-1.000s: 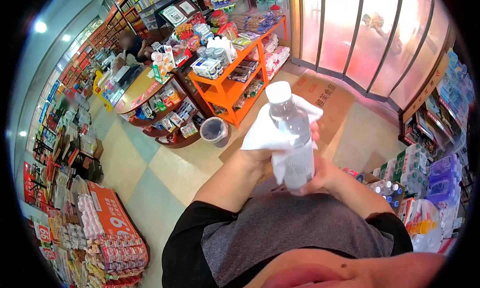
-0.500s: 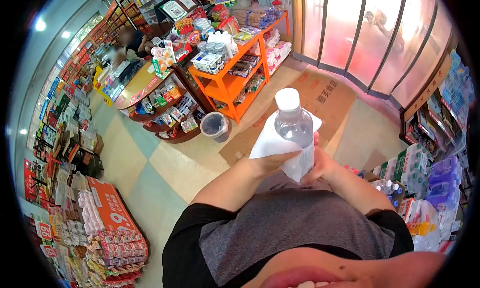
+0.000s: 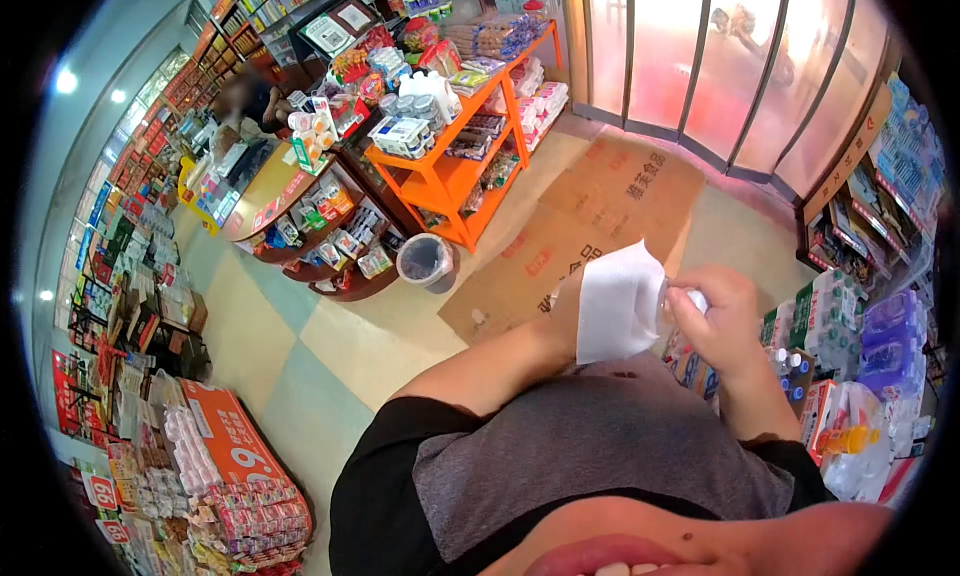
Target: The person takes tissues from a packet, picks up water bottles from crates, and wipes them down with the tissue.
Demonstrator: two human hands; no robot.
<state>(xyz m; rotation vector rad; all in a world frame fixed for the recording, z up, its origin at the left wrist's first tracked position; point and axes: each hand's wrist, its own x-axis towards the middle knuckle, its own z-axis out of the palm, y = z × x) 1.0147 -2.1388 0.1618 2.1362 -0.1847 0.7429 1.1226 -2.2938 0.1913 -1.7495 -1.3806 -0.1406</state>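
Observation:
A white cloth or tissue (image 3: pixel 620 306) hangs in front of my left hand (image 3: pixel 565 311), which grips it; the cloth covers those fingers. Just to the right, my right hand (image 3: pixel 720 316) is closed around the capped end of the clear bottle (image 3: pixel 665 311), its thumb bent toward the cloth. Between its fingers shows part of the white cap (image 3: pixel 697 300). Most of the bottle is hidden behind the cloth, and it appears tipped over rather than upright.
Flattened cardboard (image 3: pixel 570 236) lies on the tiled floor. Ahead stand a grey bin (image 3: pixel 426 263), an orange rack (image 3: pixel 450 181) and a curved counter (image 3: pixel 262 191) with a person behind it. Packed bottles (image 3: pixel 830 311) are at the right, a product display (image 3: pixel 235 436) at the lower left.
The bottle has gone from upright to tipped, mostly out of sight behind the cloth. My right hand has moved up and right, from the bottle's lower part to its capped end.

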